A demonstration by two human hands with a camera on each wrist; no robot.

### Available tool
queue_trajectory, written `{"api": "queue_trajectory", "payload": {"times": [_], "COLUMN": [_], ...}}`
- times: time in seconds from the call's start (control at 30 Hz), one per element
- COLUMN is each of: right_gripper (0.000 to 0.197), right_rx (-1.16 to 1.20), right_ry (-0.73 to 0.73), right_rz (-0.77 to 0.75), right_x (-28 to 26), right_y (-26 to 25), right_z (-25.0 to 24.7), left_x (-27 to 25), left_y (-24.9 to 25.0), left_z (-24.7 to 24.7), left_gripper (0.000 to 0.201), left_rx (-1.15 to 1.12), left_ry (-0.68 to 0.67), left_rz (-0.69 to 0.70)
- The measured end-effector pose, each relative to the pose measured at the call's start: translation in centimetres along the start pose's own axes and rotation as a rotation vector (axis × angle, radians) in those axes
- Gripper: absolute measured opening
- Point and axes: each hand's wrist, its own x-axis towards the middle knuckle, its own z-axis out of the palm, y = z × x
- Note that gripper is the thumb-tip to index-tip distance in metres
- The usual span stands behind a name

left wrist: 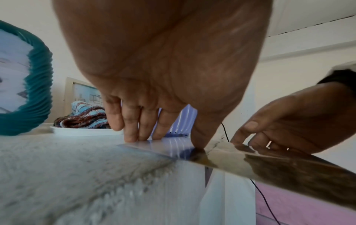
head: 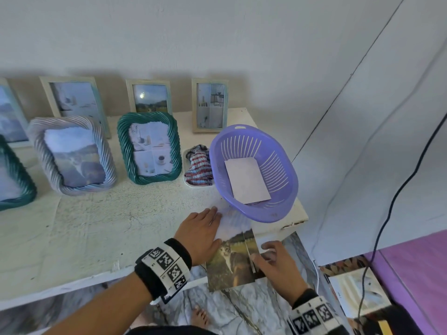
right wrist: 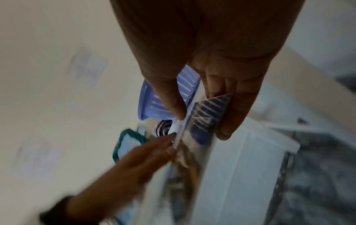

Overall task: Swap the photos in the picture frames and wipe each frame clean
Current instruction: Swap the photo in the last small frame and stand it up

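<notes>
Black cable (head: 396, 197) hangs beside purple mat (head: 416, 269).

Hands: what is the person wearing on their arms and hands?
Both arms are bare, with no sleeves. Each wrist has a thick black band wrapped in white panels printed with black square codes, like little checker puzzles: one by the left hand, one by the right hand. In the left wrist view the right hand seems to have a thin ring on one finger. No gloves.
</notes>
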Motion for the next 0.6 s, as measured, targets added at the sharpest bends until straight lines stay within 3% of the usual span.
{"api": "queue_trajectory", "payload": {"times": [0.1, 0.2, 0.3, 0.4, 0.43, 0.5, 0.57, 0.6], "right_gripper": [0.037, 0.023, 0.024, 0.023, 0.021, 0.018, 0.017, 0.017], "right_rx": [0.427, 0.502, 0.483, 0.46, 0.441, 0.357, 0.217, 0.156], "right_ry": [-0.13, -0.209, -0.296, -0.326, -0.305, -0.24, -0.139, -0.084], "right_rz": [0.108, 0.116, 0.032, -0.156, -0.225, -0.39, -0.56, -0.619], "right_x": [0.5, 0.4, 0.3, 0.3, 0.4, 0.8, 1.3, 1.6], "right_y": [0.0, -0.9, -2.4, -4.7, -5.7, -7.6, -9.1, -9.6], "right_z": [1.3, 2.8, 4.5, 5.6, 5.9, 6.5, 7.2, 7.6], "left_x": [-1.1, -2.7, -5.1, -7.2, -7.7, -8.2, -8.3, -8.2], "left_y": [0.3, 0.5, -1.4, -3.9, -4.4, -4.6, -4.3, -4.2], "left_z": [-0.2, -0.1, -0.3, -1.0, -1.8, -2.8, -3.8, -4.0], "left_gripper": [0.069, 0.073, 0.069, 0.082, 0.078, 0.049, 0.024, 0.02], "left_rx": [-0.033, -0.101, -0.315, -0.87, -1.082, -1.44, -1.442, -1.401], "left_ry": [-0.045, 0.06, 0.055, 0.307, 0.369, 0.467, 0.645, 0.748], "left_rz": [0.001, -0.003, -0.166, -0.469, -0.533, -0.469, -0.361, -0.315]}}
